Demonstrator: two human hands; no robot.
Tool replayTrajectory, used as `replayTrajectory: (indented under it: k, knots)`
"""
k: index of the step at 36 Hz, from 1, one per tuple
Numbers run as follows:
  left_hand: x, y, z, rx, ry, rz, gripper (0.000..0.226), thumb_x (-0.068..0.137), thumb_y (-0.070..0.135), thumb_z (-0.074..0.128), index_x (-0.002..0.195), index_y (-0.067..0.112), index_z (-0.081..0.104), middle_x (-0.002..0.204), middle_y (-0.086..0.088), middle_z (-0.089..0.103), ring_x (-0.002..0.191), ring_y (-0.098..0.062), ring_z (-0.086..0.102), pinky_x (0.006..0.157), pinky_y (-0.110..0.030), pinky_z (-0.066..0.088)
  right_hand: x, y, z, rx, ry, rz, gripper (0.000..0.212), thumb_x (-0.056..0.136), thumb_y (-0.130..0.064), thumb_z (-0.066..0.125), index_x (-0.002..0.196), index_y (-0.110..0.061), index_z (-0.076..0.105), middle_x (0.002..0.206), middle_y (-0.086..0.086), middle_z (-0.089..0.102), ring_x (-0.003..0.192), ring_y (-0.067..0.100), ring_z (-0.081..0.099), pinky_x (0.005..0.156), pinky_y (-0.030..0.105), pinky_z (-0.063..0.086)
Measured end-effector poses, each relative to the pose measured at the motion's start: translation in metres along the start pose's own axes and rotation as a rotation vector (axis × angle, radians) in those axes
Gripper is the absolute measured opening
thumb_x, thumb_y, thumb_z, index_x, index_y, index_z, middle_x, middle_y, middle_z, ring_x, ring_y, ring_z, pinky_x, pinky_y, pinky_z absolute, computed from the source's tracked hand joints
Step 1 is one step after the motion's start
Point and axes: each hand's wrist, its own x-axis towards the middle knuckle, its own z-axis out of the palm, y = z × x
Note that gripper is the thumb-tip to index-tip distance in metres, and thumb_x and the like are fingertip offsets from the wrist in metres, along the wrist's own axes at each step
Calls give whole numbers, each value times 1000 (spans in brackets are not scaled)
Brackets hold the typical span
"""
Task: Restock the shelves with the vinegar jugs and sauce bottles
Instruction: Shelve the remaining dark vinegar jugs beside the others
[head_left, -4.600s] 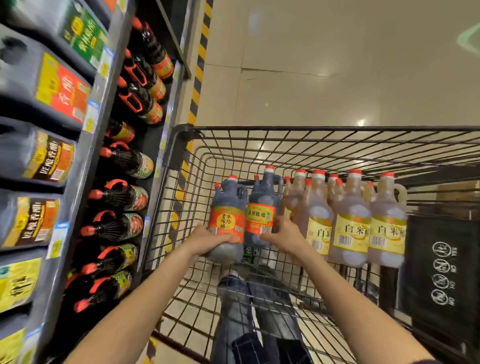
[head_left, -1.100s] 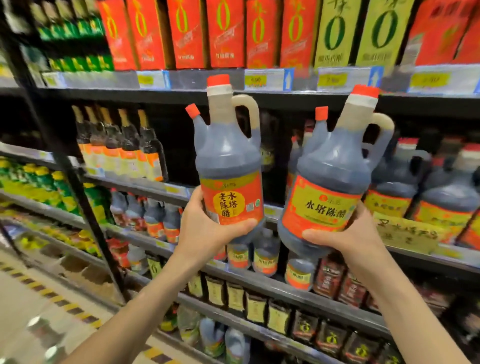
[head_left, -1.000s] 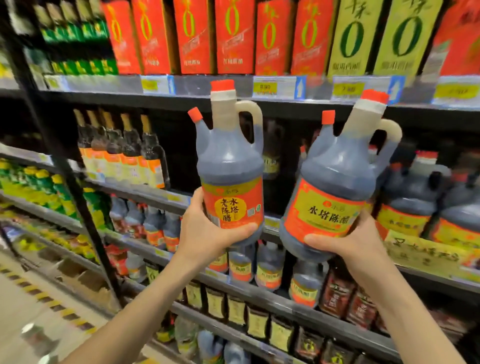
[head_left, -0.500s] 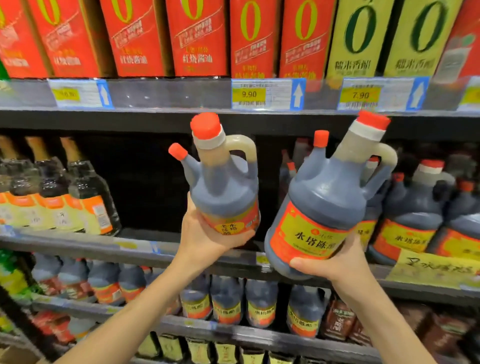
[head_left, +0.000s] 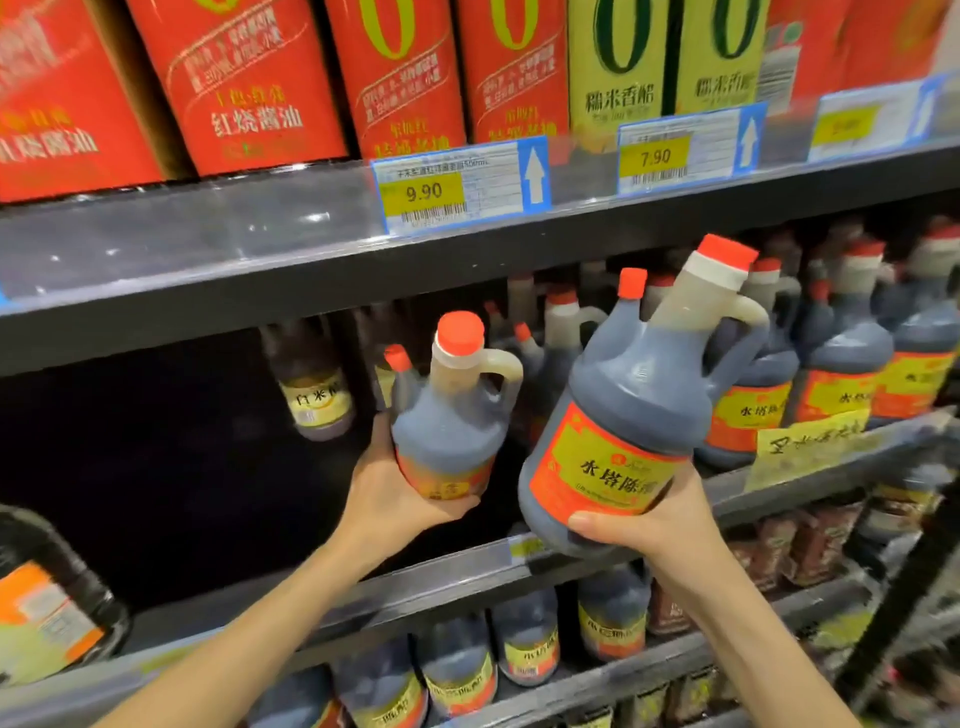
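Note:
My left hand grips the bottom of a dark vinegar jug with a red cap and orange label. That jug sits inside the dark gap of the middle shelf, held above its floor. My right hand holds a second, larger dark vinegar jug by its base. This jug tilts to the right in front of the shelf edge, yellow and red label facing me. Matching jugs stand in a row on the same shelf to the right.
Red and yellow cartons fill the shelf above, with price tags on its rail. A pale vinegar bottle stands deep in the gap. Smaller dark bottles line the lower shelf. A big jug sits at the left.
Both jugs have moved forward toward the middle shelf. The left one has gone into the gap under the upper shelf; the right one has come closer to the shelf edge.

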Motion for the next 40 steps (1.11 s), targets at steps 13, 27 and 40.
replayTrajectory:
  k: [13,27,40]
  knots:
    - [20,-15,14,-55,-179,-26,99,48,13,94,123,35,34,105,17,61,91,9,62,67,-7,48,-6,5,-7,-53,87,27,73,35,-19,87,103,-5,63,90,6,75,85,21,71,66,27,56]
    - [30,-35,25,-99,-139,-135,103,43,25,96,129,19,39,116,4,62,104,-5,62,79,-15,52,2,8,-7,-31,48,42,73,33,-17,86,101,-6,63,88,6,75,83,19,72,64,25,56]
    - [47,6,-24,-322,-353,-165,82,44,33,92,116,31,52,113,12,66,104,0,64,93,-26,51,-1,4,-4,-47,52,77,105,22,-44,96,109,2,59,93,11,74,87,25,71,67,31,56]
